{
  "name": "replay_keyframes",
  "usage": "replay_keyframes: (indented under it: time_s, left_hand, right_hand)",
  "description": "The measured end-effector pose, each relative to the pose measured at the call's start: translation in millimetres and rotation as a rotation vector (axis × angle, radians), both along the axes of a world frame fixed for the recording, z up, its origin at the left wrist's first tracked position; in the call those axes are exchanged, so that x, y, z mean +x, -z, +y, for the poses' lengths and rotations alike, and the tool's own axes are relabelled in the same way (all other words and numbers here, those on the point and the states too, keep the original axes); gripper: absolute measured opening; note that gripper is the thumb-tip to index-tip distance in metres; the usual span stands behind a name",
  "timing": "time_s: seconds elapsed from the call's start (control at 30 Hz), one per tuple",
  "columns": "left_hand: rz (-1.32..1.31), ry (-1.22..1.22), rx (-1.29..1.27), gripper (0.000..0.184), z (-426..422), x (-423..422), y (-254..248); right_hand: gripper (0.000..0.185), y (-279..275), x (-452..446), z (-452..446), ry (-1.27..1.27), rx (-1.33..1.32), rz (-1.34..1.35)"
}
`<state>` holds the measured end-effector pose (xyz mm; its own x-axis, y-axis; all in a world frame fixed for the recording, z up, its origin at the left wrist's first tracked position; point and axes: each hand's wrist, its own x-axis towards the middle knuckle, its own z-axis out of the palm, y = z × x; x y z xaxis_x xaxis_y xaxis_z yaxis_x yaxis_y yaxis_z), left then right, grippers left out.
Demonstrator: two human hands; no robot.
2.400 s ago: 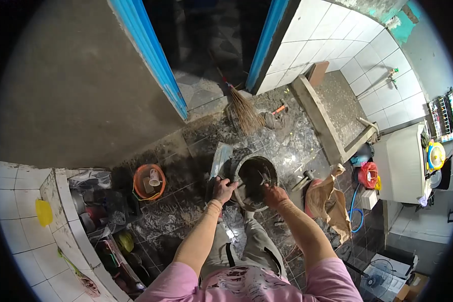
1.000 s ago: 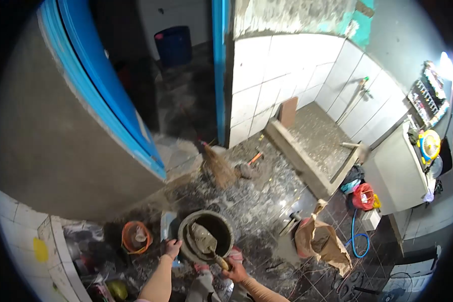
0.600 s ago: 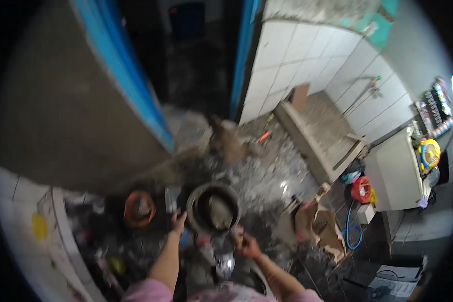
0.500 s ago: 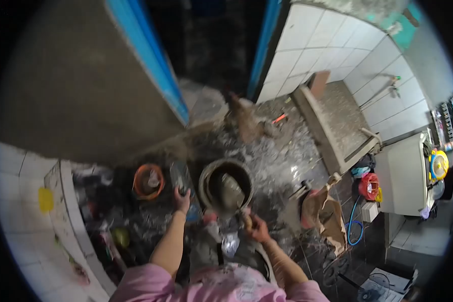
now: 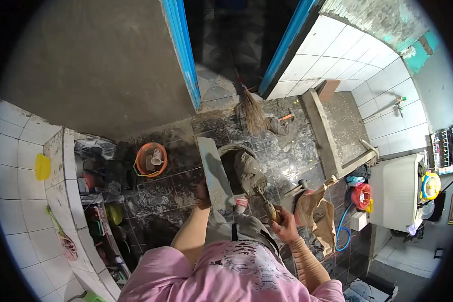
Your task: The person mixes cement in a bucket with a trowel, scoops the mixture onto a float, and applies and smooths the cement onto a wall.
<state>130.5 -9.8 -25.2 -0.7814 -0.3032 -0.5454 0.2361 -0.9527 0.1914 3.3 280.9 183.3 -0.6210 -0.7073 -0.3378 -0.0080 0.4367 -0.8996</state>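
Note:
My left hand (image 5: 203, 194) is wrapped round the underside of a flat rectangular board (image 5: 214, 173), which hides most of its fingers. The board is tilted beside a round dark bucket (image 5: 232, 150) and covers part of its left side. In my right hand (image 5: 286, 226) is the wooden handle of a trowel (image 5: 271, 209). Wet grey mortar (image 5: 250, 172) is heaped on the trowel's blade, over the right part of the bucket.
An orange bucket (image 5: 151, 159) holding a cup stands to the left. Beyond the dark bucket lie a broom (image 5: 251, 113) and an orange-handled tool (image 5: 287, 117). A torn paper sack (image 5: 323, 216) stands at right, near a blue hose (image 5: 343, 236). A low concrete curb (image 5: 321, 132) borders the tiled corner.
The board has come up from beside the bucket in my left hand and now overlaps its rim. My right hand has raised the trowel with mortar out of the bucket. The view has shifted.

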Motion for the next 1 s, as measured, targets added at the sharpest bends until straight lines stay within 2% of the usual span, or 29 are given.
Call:
replay_keyframes:
  time_s: [0.07, 0.1, 0.2, 0.23, 0.27, 0.3, 0.4, 0.53, 0.57, 0.7, 1.0]
  left_hand:
    - [-0.019, 0.025, 0.032, 0.047, 10, -20, -17]
    - [-0.109, -0.017, -0.048, 0.048, 15, -29, -40]
    - [0.037, 0.064, 0.118, 0.053, 23, -45, -34]
    - [0.317, 0.032, 0.153, 0.054, 29, -50, 0]
    - [0.346, 0.026, 0.163, 0.054, 33, -55, -3]
    - [0.353, 0.011, 0.17, 0.054, 38, -63, -7]
    - [0.387, -0.045, 0.188, 0.053, 50, -79, -18]
    - [0.417, -0.069, 0.194, 0.053, 54, -80, -25]
    - [0.417, -0.066, 0.195, 0.052, 54, -79, -24]
    - [0.402, -0.022, 0.192, 0.052, 54, -66, -27]
    - [0.348, 0.041, 0.178, 0.05, 62, -43, -33]
  right_hand:
    - [0.046, -21, -3, -3, -0.033, 0.02, 0.138]
    - [0.045, -32, -4, -7, -0.05, 0.022, 0.212]
    - [0.045, -80, 1, -31, -0.092, 0.127, 0.345]
    - [0.045, -89, 5, -39, -0.099, 0.19, 0.368]
    - [0.045, -94, 9, -45, -0.107, 0.253, 0.388]
    - [0.047, -97, 11, -51, -0.172, 0.329, 0.404]
    - [0.049, -98, 16, -61, -0.236, 0.185, 0.61]
    - [0.052, -116, 19, -66, -0.259, 0.188, 0.709]
    - [0.051, -110, 16, -64, -0.302, 0.25, 0.634]
    - [0.055, -116, 11, -67, -0.304, 0.203, 0.781]
    - [0.047, -104, 9, -84, -0.27, 0.113, 0.822]
